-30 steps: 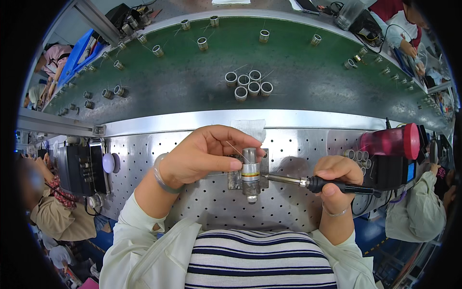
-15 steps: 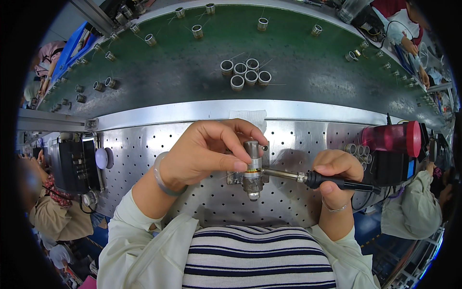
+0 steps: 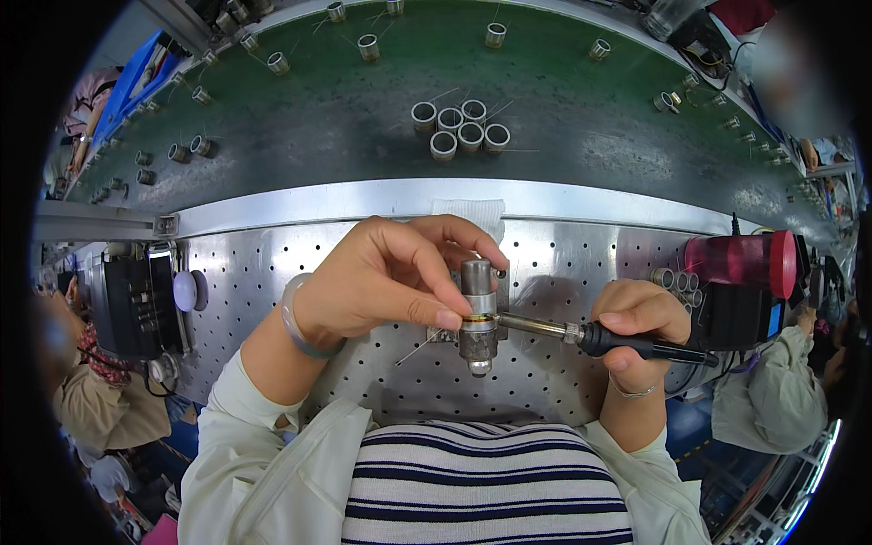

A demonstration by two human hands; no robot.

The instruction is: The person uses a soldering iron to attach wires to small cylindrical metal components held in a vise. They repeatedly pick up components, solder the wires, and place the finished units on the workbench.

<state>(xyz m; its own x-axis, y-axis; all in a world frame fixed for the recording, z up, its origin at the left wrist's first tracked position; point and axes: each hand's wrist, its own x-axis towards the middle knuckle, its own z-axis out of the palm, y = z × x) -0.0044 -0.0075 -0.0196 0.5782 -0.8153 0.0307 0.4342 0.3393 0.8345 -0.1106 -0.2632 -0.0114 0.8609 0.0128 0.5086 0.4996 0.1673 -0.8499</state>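
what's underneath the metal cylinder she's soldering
The metal cylinder stands on a small fixture over the perforated steel plate. The left hand and the cylinder itself cover most of that fixture, so its shape cannot be made out.

Dull grey metal on the cylinder (image 3: 477, 313), with one bright brassy band glinting round its middle, and the soldering iron (image 3: 599, 338) shows a polished steel shaft running into a matt black plastic grip. Underneath, the perforated bench plate (image 3: 363, 381) gleams as brushed sheet metal, while the conveyor belt (image 3: 318, 127) beyond its far edge looks matt green and rubbery, scuffed pale in patches, carrying shiny metal rings (image 3: 459, 127).
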